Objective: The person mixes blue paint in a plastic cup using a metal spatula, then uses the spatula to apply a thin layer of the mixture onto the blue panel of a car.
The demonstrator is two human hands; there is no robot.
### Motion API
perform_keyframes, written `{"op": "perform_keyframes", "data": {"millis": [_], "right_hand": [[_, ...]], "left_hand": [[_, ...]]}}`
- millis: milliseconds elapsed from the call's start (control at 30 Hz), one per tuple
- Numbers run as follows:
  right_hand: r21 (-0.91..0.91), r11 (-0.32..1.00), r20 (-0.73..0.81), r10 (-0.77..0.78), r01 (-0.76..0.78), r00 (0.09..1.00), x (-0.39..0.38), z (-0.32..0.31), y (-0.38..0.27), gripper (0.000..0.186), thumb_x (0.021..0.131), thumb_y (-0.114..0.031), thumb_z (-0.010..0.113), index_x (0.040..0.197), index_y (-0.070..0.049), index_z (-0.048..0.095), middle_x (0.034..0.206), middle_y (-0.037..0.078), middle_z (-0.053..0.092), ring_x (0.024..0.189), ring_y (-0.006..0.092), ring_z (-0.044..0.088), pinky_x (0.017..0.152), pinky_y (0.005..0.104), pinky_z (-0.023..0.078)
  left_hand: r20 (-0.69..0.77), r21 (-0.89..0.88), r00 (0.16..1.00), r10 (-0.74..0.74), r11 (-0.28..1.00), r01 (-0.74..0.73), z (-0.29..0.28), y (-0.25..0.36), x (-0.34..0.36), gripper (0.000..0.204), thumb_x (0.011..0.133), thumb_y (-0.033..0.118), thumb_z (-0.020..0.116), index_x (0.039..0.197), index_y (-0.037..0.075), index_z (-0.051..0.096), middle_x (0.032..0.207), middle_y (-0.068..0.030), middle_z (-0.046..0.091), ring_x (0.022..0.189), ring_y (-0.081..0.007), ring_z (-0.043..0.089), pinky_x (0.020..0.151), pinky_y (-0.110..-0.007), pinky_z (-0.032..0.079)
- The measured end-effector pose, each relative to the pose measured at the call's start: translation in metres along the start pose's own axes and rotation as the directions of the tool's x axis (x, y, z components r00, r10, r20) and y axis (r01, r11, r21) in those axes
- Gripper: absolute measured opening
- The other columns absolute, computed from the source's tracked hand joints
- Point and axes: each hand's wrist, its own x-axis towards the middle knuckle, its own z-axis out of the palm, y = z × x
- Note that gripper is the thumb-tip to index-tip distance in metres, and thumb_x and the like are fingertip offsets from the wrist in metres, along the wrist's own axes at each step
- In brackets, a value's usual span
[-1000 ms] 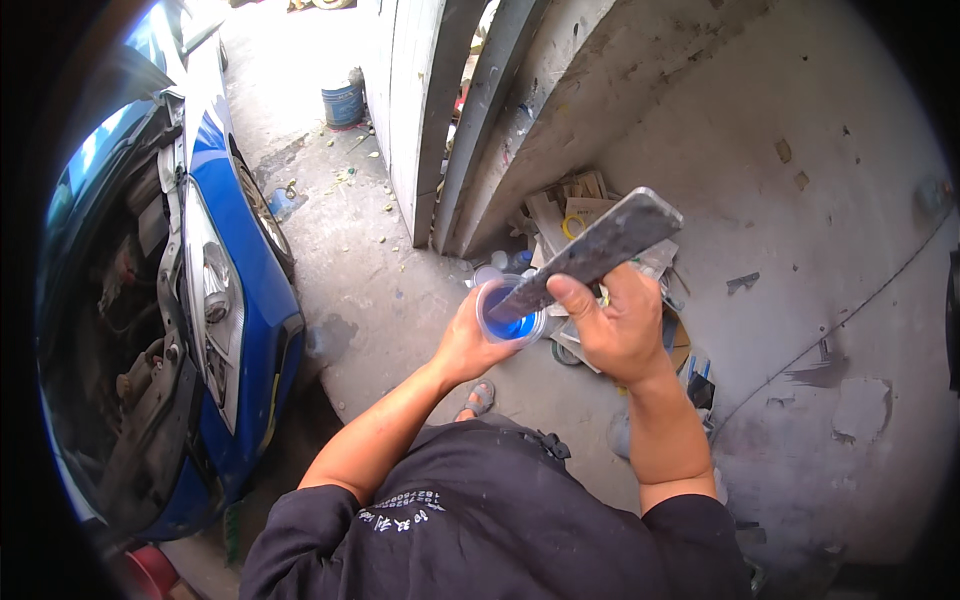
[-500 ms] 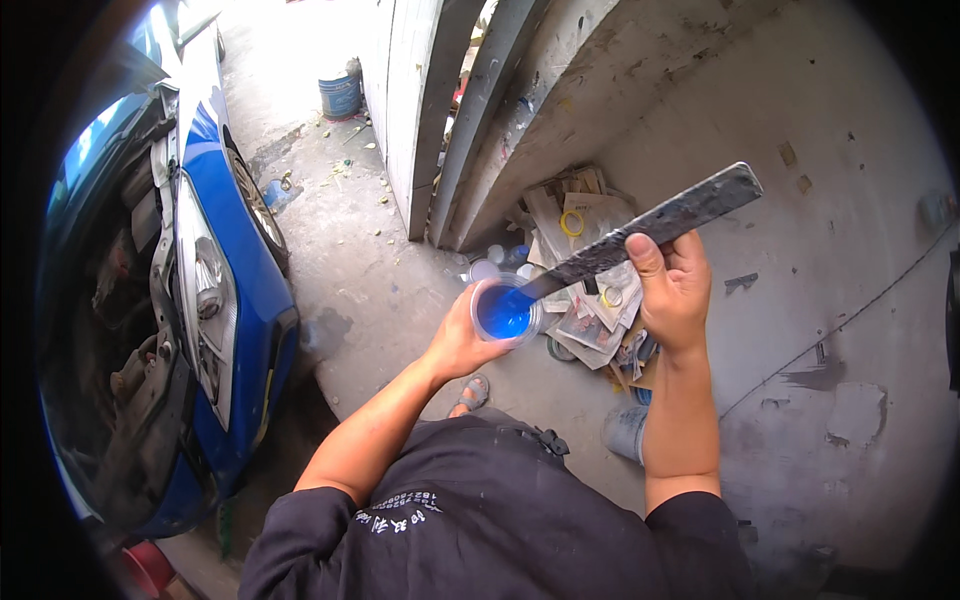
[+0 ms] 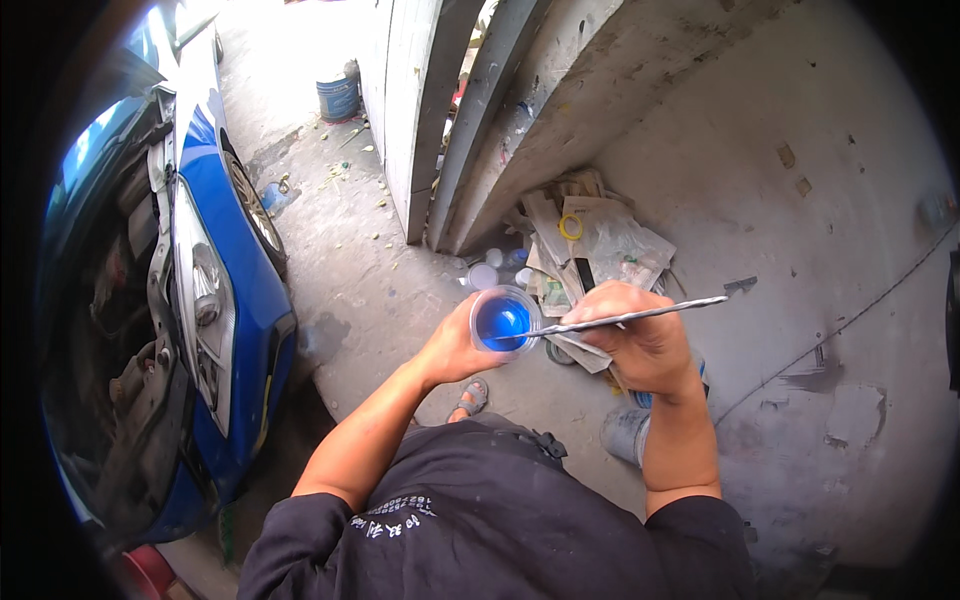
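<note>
My left hand [image 3: 454, 345] is wrapped round a clear plastic cup [image 3: 530, 312] that holds bright blue liquid [image 3: 500, 322]. My right hand [image 3: 640, 340] grips a long, flat, paint-smeared grey stick [image 3: 690, 305], now seen edge-on and lying nearly level. The stick's left tip reaches over the cup into the blue liquid; how deep it sits I cannot tell. Below both hands are my dark T-shirt and a sandalled foot.
A blue car [image 3: 245, 300] with its bonnet open stands at the left. A blue bucket [image 3: 338, 98] sits beyond. At the right lie newspapers [image 3: 610, 230], a tape roll [image 3: 572, 226], cups [image 3: 481, 276] and a grey bucket [image 3: 620, 436], beside a stained wall [image 3: 820, 250] and pillar.
My right hand has come lower and turned the stick from broad side up to edge-on, from a rising slant to nearly level. My left hand and the cup have barely moved.
</note>
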Motion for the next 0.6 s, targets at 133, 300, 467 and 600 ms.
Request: {"op": "perform_keyframes", "data": {"millis": [133, 300, 467, 600], "right_hand": [[0.234, 0.894, -0.237, 0.433, -0.381, 0.87, 0.012, -0.013, -0.001, 0.014, 0.091, -0.008, 0.065, 0.099, 0.0, 0.058, 0.086, 0.006, 0.067, 0.081, 0.0125, 0.062, 0.071, 0.0276, 0.051], [-0.004, 0.997, 0.064, -0.077, 0.078, 0.995, 0.01, 0.006, 0.0, 0.013, 0.085, -0.005, 0.07, 0.095, -0.001, 0.062, 0.082, 0.008, 0.066, 0.076, 0.018, 0.064, 0.07, 0.0308, 0.051], [0.081, 0.94, -0.167, 0.341, -0.332, 0.925, 0.02, 0.0, -0.002, 0.012, 0.087, -0.006, 0.069, 0.095, 0.0, 0.062, 0.081, 0.007, 0.066, 0.074, 0.0138, 0.063, 0.067, 0.0284, 0.05], [0.036, 0.999, 0.038, 0.036, -0.038, 0.999, 0.011, 0.006, 0.001, 0.014, 0.084, -0.005, 0.071, 0.095, -0.001, 0.065, 0.085, 0.008, 0.067, 0.079, 0.0182, 0.065, 0.07, 0.0319, 0.05]], "left_hand": [[0.007, -0.076, 1.0, -0.026, 0.997, 0.027, 0.004, 0.004, 0.0, 0.075, 0.067, 0.019, 0.083, 0.131, 0.004, 0.047, 0.124, -0.013, 0.056, 0.117, -0.0259, 0.055, 0.098, -0.037, 0.044], [0.103, -0.091, 0.994, -0.046, 0.994, 0.056, -0.01, 0.002, 0.0, 0.076, 0.067, 0.019, 0.082, 0.133, 0.004, 0.046, 0.127, -0.0121, 0.055, 0.118, -0.0242, 0.054, 0.1, -0.036, 0.043], [0.146, -0.189, 0.985, -0.091, 0.975, 0.118, -0.011, 0.008, 0.003, 0.08, 0.065, 0.019, 0.082, 0.135, 0.005, 0.044, 0.128, -0.0116, 0.054, 0.12, -0.0226, 0.052, 0.102, -0.036, 0.042], [0.163, -0.183, 0.984, -0.066, 0.978, 0.096, -0.017, 0.002, 0.002, 0.083, 0.063, 0.018, 0.081, 0.135, 0.004, 0.043, 0.129, -0.0118, 0.053, 0.122, -0.0237, 0.051, 0.103, -0.037, 0.041]]}}
